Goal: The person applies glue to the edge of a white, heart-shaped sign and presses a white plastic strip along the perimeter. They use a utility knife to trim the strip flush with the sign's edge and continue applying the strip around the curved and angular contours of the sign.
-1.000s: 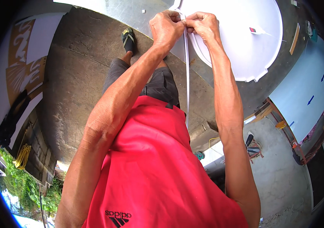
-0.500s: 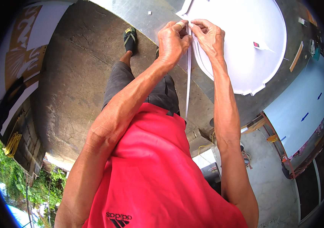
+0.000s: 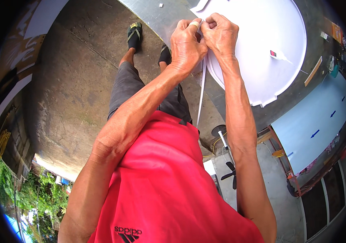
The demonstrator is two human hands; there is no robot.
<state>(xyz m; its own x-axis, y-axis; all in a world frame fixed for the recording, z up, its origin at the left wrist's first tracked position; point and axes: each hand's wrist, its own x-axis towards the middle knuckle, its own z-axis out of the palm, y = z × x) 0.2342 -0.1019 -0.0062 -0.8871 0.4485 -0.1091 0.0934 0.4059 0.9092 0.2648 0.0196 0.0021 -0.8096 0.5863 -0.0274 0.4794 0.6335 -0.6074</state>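
Note:
A large white round panel (image 3: 254, 36) with a raised rim and a notched lower edge lies on the grey tabletop. At its left edge my left hand (image 3: 187, 45) and my right hand (image 3: 221, 37) are almost touching, both pinching a thin white strip (image 3: 201, 87). The strip's free end hangs down past the table edge toward my shirt. A pale band wraps one finger of my left hand. My fingers hide the spot where strip and rim come together. On the panel, right of my right hand, lies a small white bottle (image 3: 277, 55) with a narrow tip and a red-and-black label.
A small white block (image 3: 160, 5) and a flat wooden stick (image 3: 313, 71) lie on the grey tabletop (image 3: 146, 14). Right of it stands a light-blue sheet (image 3: 308, 125) with dark blue arrows. A fan with dark blades (image 3: 230, 174) is below, beside my right forearm.
Both hands stay at the panel's left edge, the right one slightly higher and more curled. My view has shifted, bringing the fan and more of my left foot's surroundings into sight.

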